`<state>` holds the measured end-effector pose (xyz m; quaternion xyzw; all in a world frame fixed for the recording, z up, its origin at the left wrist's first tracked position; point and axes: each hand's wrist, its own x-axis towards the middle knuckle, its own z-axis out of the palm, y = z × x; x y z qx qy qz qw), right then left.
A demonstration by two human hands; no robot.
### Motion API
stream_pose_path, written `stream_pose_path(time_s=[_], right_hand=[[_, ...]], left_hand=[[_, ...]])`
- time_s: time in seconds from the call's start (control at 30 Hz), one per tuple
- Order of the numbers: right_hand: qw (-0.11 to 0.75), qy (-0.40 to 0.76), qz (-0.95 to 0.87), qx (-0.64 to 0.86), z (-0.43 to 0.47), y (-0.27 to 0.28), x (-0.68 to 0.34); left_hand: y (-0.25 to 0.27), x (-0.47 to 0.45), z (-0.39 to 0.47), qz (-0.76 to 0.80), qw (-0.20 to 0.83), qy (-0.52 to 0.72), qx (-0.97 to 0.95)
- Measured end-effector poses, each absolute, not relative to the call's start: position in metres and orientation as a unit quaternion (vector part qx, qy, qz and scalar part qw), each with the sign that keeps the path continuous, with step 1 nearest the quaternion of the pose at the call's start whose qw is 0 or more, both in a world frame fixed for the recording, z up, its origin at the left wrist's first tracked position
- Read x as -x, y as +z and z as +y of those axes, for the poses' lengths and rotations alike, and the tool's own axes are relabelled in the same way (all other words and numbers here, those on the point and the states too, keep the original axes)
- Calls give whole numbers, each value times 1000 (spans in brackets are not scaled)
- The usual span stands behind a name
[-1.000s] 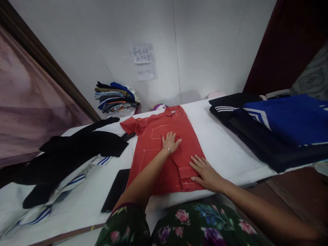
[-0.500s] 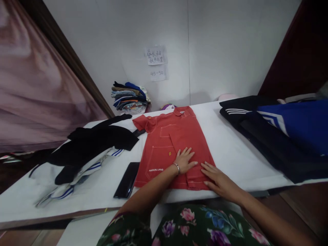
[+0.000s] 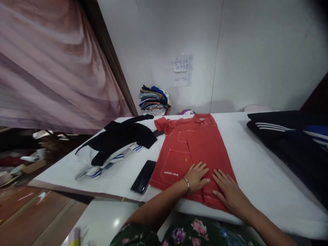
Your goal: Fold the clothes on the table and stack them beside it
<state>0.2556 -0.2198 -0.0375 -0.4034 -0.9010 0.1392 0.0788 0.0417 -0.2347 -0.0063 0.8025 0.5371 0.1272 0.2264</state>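
Note:
A red short-sleeved shirt [image 3: 176,140] lies front up on the white-covered table, its collar away from me. It has white stitching, pockets and the words "MAGICAL LAND" near the hem. The sleeve on its right side is folded down over the front. My left hand [image 3: 197,177], with a bracelet at the wrist, presses flat on the lower middle of the shirt, fingers spread. Beside it, my right hand [image 3: 229,189] rests flat on the shirt's lower right part, fingers stretched out. Neither hand grips anything.
Left of the shirt lie a dark phone [image 3: 144,177] and a loose heap of black and white garments [image 3: 125,136]. Dark folded clothes [image 3: 284,150] are on the right. A stack of folded clothes [image 3: 153,100] stands behind, near the wall with handwritten papers [image 3: 182,70].
The camera has turned left, so everything sits further right in view. Both hands stay flat on the shirt and have slid slightly toward its hem.

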Motion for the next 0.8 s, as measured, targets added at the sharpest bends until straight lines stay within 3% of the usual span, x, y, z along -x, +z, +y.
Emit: stream_pose_path(time_s=[0.23,0.5,0.67,0.8], right_hand=[[55,177,-898,399,-215,-28,-259],[166,97,-900,391,-163,3,-218],[89,102,-906,401,-146,-26,-198],[85,95,-909,397,-146,-45,-199]], left_hand=[[-5,5,-234,527,224,126,-810],[19,80,-175,689,153,84,-704],[23,117,-139,752,117,104,-640],[30,143,-110,787,77,135,-597]])
